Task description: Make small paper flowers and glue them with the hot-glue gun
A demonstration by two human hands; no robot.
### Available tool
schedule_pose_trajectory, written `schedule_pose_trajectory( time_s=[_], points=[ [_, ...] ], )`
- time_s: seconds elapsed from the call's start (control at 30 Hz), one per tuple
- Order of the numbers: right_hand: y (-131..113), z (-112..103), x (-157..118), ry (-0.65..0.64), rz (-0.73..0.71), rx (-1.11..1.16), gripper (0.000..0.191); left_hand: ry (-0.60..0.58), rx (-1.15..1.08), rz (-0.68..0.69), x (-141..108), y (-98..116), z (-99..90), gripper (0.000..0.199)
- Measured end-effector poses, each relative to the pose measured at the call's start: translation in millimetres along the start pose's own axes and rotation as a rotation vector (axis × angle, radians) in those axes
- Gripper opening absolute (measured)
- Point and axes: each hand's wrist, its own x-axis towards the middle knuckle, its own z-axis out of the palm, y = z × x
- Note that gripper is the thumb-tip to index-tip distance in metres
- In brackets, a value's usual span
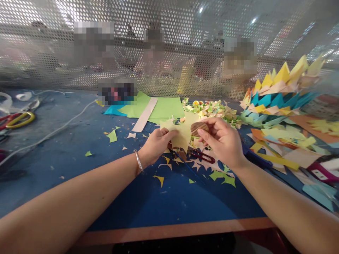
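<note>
My left hand (159, 143), a silver bangle at its wrist, pinches a pale yellow sheet of paper (182, 135) whose edges are cut in curves. Between the thumb and fingers of my right hand (222, 139) is a flat, rounded brown piece with wood-like stripes (199, 129), held beside the sheet's right edge. Under my hands lie a dark red-handled tool (205, 156), its working end partly hidden, and paper offcuts (222, 177). Another brown round piece (180, 154) shows below the sheet, partly covered.
Green paper sheets (166, 106) and a pale strip (145, 114) lie behind my hands, by a heap of small cut pieces (217, 111). Folded-paper tiers (280, 93) stand at right. Scissors (21, 120) and a white cord (53, 132) are at left. Perforated metal (174, 67) borders the table's back.
</note>
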Motion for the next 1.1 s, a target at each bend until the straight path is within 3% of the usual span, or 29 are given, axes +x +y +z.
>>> schedule_pose_trajectory(
  time_s=[0.13,0.33,0.5,0.63,0.8,1.1],
  points=[
    [2,2,-1,-0.095,0.016,-0.010,0.021,-0.047,-0.146,-0.066,-6,4,5.7,0.016],
    [-1,6,-2,-0.209,-0.016,-0.043,0.027,-0.232,-0.242,-0.066,-10,2,8.7,0.017],
    [1,6,-2,-0.167,-0.149,-0.256,0.035,-0.284,-0.183,0.002,-8,0,8.8,0.021],
    [-2,7,-2,-0.124,-0.266,-0.350,0.038,-0.267,-0.216,-0.004,-9,1,9.4,0.025],
    [-3,8,-3,-0.135,-0.293,-0.353,0.039,-0.271,-0.197,-0.001,-12,1,9.9,0.023],
    [-2,8,-4,-0.199,-0.269,-0.350,0.045,-0.083,-0.264,0.009,-9,1,9.8,0.026]
  ],
)
